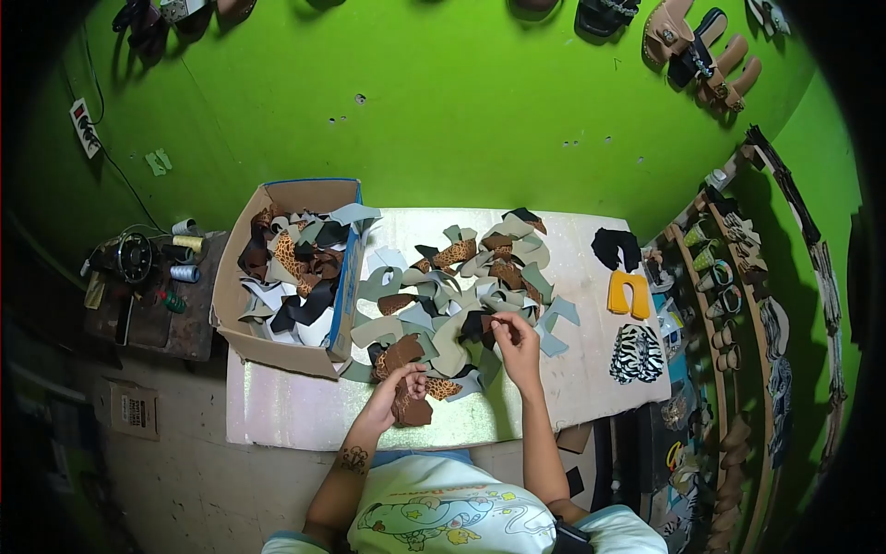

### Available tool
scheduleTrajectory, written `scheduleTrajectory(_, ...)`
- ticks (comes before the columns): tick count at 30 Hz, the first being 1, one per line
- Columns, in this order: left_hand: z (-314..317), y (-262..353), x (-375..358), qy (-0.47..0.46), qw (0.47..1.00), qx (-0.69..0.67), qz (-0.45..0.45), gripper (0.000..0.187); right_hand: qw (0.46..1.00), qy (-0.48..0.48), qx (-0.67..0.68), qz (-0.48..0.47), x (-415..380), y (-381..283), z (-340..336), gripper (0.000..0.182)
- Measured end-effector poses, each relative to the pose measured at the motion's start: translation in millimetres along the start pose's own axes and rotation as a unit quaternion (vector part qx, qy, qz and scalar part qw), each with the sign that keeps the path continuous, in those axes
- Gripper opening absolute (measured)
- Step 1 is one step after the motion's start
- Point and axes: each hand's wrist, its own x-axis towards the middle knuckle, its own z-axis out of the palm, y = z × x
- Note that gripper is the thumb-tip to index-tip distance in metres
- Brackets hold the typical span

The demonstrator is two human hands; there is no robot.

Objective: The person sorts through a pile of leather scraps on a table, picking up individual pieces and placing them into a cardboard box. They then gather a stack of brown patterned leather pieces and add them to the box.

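Left hand [399, 388] grips a brown cut-out [412, 409] at the table [277, 415] edge. Right hand [517, 346] pinches a piece from the heap of cut-outs [461, 286]; cardboard box [235, 305] stands left

- Right hand [517, 346] fingertips buried in the cut-piece pile [461, 295]; grip can't tell.
- Sandals [701, 51] on wall above bench [581, 369]: cut off at top edge.
- Box [231, 286] contents overlap, lower pieces hidden.

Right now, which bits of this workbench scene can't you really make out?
Head view, the only one:
- Left hand: its fingers cover most of the brown piece it grips.
- Right hand: whatever it pinches is too small.
- Cardboard box: lower contents buried under cutouts.
- Wall sandals: cut by the top edge.
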Motion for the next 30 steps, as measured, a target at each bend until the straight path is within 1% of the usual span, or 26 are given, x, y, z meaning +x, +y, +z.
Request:
scheduleTrajectory(2, -7, -2, 1, -0.009, 1.000, -0.010, 0.001, 0.027, 0.985, -0.041, 0.132, 0.106, -3, -1, 3, 0.010)
scheduleTrajectory(3, -8, -2, 1, -0.019, 1.000, -0.021, 0.002, 0.028, 0.981, -0.064, 0.143, 0.118, -4, -6, 2, 0.012)
scheduleTrajectory(4, -7, -1, 2, -0.020, 1.000, -0.021, 0.003, 0.028, 0.981, -0.064, 0.143, 0.116, -4, -9, 3, 0.012)
scheduleTrajectory(6, -2, 2, -1, -0.004, 1.000, -0.010, 0.002, 0.033, 0.954, -0.117, 0.249, 0.119, -5, -16, 5, 0.012)
scheduleTrajectory(7, 3, 3, -3, -0.003, 1.000, -0.011, 0.002, 0.033, 0.946, -0.152, 0.259, 0.121, -6, -24, 2, 0.011)
scheduleTrajectory(8, 11, 4, -5, 0.017, 0.999, -0.027, 0.012, 0.035, 0.946, -0.153, 0.258, 0.122, -9, -28, 2, 0.011)
scheduleTrajectory(9, 17, 5, -6, 0.035, 0.998, -0.043, 0.021, 0.038, 0.936, -0.193, 0.271, 0.117, -12, -30, 3, 0.010)
scheduleTrajectory(10, 15, 3, -4, 0.034, 0.998, -0.044, 0.022, 0.038, 0.924, -0.233, 0.283, 0.112, -15, -33, 4, 0.010)
scheduleTrajectory(11, 11, -1, -1, 0.071, 0.994, 0.032, 0.081, 0.041, 0.915, -0.258, 0.284, 0.124, -18, -37, 3, 0.010)
scheduleTrajectory(12, 10, -2, 0, 0.108, 0.978, 0.108, 0.139, 0.044, 0.914, -0.257, 0.290, 0.123, -22, -41, 6, 0.013)
scheduleTrajectory(13, 7, 2, 1, 0.093, 0.981, 0.097, 0.141, 0.047, 0.932, -0.242, 0.250, 0.100, -25, -41, 10, 0.014)
scheduleTrajectory(15, 8, 3, 0, 0.082, 0.984, 0.078, 0.135, 0.046, 0.957, -0.212, 0.187, 0.063, -29, -40, 19, 0.019)
scheduleTrajectory(16, 7, 4, -1, 0.071, 0.988, 0.062, 0.122, 0.045, 0.969, -0.206, 0.129, 0.052, -29, -41, 22, 0.015)
scheduleTrajectory(18, 4, -1, 0, 0.030, 0.995, 0.000, 0.092, 0.036, 0.982, -0.185, -0.045, 0.003, -27, -56, 23, 0.010)
scheduleTrajectory(19, 0, -3, 2, 0.014, 0.998, -0.033, 0.051, 0.035, 0.982, -0.183, -0.047, 0.006, -26, -54, 25, 0.010)
scheduleTrajectory(20, -4, -5, 4, -0.002, 0.998, -0.067, 0.012, 0.035, 0.984, -0.167, -0.045, -0.032, -25, -50, 27, 0.012)
scheduleTrajectory(21, -7, -7, 4, -0.001, 0.998, -0.067, 0.010, 0.035, 0.985, -0.151, -0.043, -0.070, -25, -52, 29, 0.017)
scheduleTrajectory(22, -9, -10, 4, -0.039, 0.992, -0.117, 0.007, 0.035, 0.985, -0.151, -0.042, -0.068, -26, -58, 28, 0.017)
scheduleTrajectory(23, -10, -10, 4, -0.078, 0.983, -0.167, 0.005, 0.035, 0.985, -0.159, -0.044, -0.050, -28, -69, 25, 0.023)
scheduleTrajectory(24, -5, -5, 2, -0.079, 0.983, -0.167, 0.005, 0.035, 0.984, -0.167, -0.045, -0.032, -28, -77, 23, 0.030)
scheduleTrajectory(25, 0, 0, 0, -0.086, 0.972, -0.217, 0.001, 0.035, 0.982, -0.169, -0.057, -0.054, -32, -77, 23, 0.038)
scheduleTrajectory(26, 7, 6, -3, -0.094, 0.959, -0.268, -0.002, 0.036, 0.982, -0.171, -0.057, -0.054, -35, -80, 21, 0.038)
scheduleTrajectory(27, 22, 20, -13, -0.052, 0.970, -0.236, -0.014, 0.036, 0.972, -0.182, -0.111, -0.100, -37, -86, 19, 0.038)
scheduleTrajectory(28, 22, 21, -12, -0.053, 0.970, -0.238, -0.012, 0.036, 0.957, -0.191, -0.164, -0.146, -40, -89, 18, 0.038)
scheduleTrajectory(29, 21, 21, -13, -0.064, 0.972, -0.223, 0.025, 0.037, 0.960, -0.186, -0.158, -0.134, -46, -86, 20, 0.033)
scheduleTrajectory(30, 20, 21, -14, -0.074, 0.973, -0.208, 0.062, 0.038, 0.961, -0.187, -0.157, -0.133, -51, -85, 19, 0.033)
